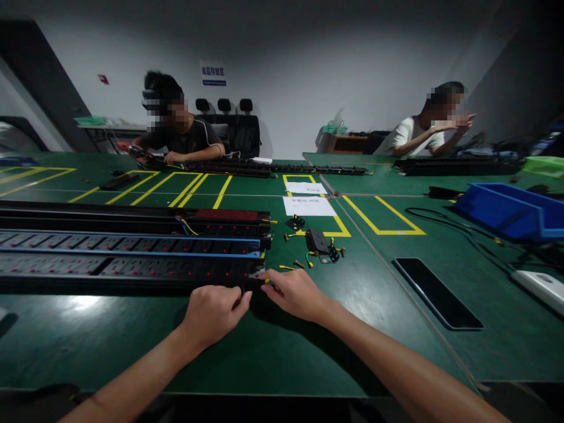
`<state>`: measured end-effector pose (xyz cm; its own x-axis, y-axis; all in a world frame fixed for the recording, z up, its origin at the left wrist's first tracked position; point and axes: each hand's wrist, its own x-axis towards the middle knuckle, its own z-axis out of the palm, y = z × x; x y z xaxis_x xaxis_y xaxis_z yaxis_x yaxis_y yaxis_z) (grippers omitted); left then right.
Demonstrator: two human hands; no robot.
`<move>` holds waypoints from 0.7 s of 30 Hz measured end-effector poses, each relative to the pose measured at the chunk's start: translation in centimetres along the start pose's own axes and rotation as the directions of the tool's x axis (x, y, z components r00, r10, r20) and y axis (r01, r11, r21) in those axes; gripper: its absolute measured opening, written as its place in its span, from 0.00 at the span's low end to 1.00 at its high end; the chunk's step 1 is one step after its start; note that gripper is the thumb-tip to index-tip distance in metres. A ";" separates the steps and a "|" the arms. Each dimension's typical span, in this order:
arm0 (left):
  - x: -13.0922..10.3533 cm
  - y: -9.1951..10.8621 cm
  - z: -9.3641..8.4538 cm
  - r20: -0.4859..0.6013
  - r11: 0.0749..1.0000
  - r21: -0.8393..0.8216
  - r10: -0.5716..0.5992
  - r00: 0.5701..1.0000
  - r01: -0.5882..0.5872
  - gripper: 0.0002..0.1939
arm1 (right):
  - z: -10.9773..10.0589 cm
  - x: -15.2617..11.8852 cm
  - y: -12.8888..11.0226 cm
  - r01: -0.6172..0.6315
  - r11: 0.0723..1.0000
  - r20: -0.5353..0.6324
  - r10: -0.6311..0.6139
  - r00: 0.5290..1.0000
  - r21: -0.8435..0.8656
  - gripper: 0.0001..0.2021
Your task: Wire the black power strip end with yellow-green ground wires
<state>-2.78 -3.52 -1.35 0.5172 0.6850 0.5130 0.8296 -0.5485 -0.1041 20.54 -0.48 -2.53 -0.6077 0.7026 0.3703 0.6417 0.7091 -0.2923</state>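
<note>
Long black strips with rows of sockets and small red dots lie side by side on the green table, the nearest strip [145,269] running off to the left. At its right end my left hand [215,311] is closed, thumb against the curled fingers, on something small and dark that I cannot make out. My right hand [295,292] pinches at the same end, beside a small yellow piece; what lies between its fingertips is too small to name. A blue-edged strip [132,242] sits just behind. Short yellow and green connectors and a black bracket [316,241] lie beyond my right hand.
To the right are a phone [436,291], a white power bank [541,288], black cables and a blue bin [515,208]. White papers [308,205] lie within yellow tape lines. Two people sit across the table [374,329], near more black strips [458,166].
</note>
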 end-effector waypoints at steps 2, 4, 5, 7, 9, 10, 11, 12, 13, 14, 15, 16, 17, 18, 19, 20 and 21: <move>-0.1 0.1 -0.2 0.016 0.998 0.047 -0.052 0.999 0.051 0.20 | 0.0 0.0 0.0 0.001 1.000 0.000 -0.001 1.000 0.000 0.11; -0.1 0.3 -0.3 0.024 0.995 0.074 -0.063 0.998 0.061 0.18 | 0.0 0.0 0.0 0.003 1.000 -0.003 -0.003 1.000 -0.003 0.11; -0.1 0.4 -0.3 0.033 0.996 0.075 -0.049 0.998 0.046 0.17 | 0.0 0.0 0.0 0.004 1.000 -0.005 -0.004 1.000 -0.004 0.11; -0.1 0.6 -0.3 0.053 0.998 0.059 -0.011 0.999 0.008 0.15 | 0.0 0.0 0.0 0.005 1.000 -0.006 -0.005 1.000 -0.006 0.11; 0.0 0.8 -0.1 0.055 1.000 0.030 -0.008 0.998 0.006 0.13 | 0.0 0.1 0.0 0.006 1.000 -0.004 -0.006 1.000 -0.008 0.11; 0.0 0.9 -0.1 0.048 1.000 0.018 -0.027 0.998 0.026 0.13 | 0.0 0.1 0.0 0.007 1.000 -0.004 -0.007 1.000 -0.010 0.11; 0.0 1.0 0.0 0.037 0.998 0.010 -0.056 0.998 0.056 0.14 | 0.0 0.1 0.0 0.010 1.000 -0.005 -0.010 1.000 -0.011 0.11; 0.1 1.0 0.1 0.025 0.996 0.009 -0.089 0.996 0.088 0.15 | -0.1 0.1 0.0 0.012 1.000 -0.006 -0.012 1.000 -0.012 0.11; 0.1 1.0 0.2 0.016 0.993 0.014 -0.118 0.993 0.118 0.18 | -0.1 0.2 0.0 0.013 1.000 -0.009 -0.014 1.000 -0.013 0.11; 0.2 1.0 0.3 0.011 0.990 0.025 -0.138 0.990 0.138 0.20 | -0.1 0.2 -0.1 0.013 1.000 -0.010 -0.013 1.000 -0.014 0.10; 0.2 0.9 0.3 0.009 0.988 0.039 -0.147 0.989 0.146 0.21 | -0.1 0.2 -0.1 0.012 1.000 -0.011 -0.012 1.000 -0.015 0.10; 0.3 0.9 0.4 0.009 0.988 0.055 -0.145 0.989 0.144 0.20 | -0.1 0.2 -0.1 0.010 1.000 -0.010 -0.010 1.000 -0.015 0.10; 0.3 0.8 0.4 0.010 0.988 0.069 -0.136 0.991 0.135 0.19 | 0.0 0.2 -0.1 0.007 1.000 -0.009 -0.007 1.000 -0.016 0.11; 0.3 0.7 0.5 0.009 0.990 0.079 -0.118 0.993 0.117 0.17 | 0.0 0.2 -0.1 0.005 1.000 -0.009 -0.005 1.000 -0.017 0.11; 0.3 0.7 0.5 0.005 0.991 0.087 -0.102 0.995 0.101 0.16 | 0.0 0.2 -0.1 0.003 1.000 -0.010 -0.003 1.000 -0.018 0.11; 0.2 0.6 0.5 0.008 0.993 0.085 -0.080 0.997 0.079 0.17 | 0.0 0.2 -0.1 0.002 1.000 -0.011 -0.003 1.000 -0.019 0.11; 0.2 0.4 0.5 0.014 0.997 0.063 -0.045 0.999 0.044 0.17 | -0.1 0.3 -0.1 0.005 1.000 -0.011 -0.005 1.000 -0.020 0.11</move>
<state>-2.19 -3.38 -1.74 0.4824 0.7158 0.5048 0.8632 -0.4864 -0.1352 20.34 -0.37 -2.35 -0.6062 0.6980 0.3812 0.6479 0.7114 -0.2722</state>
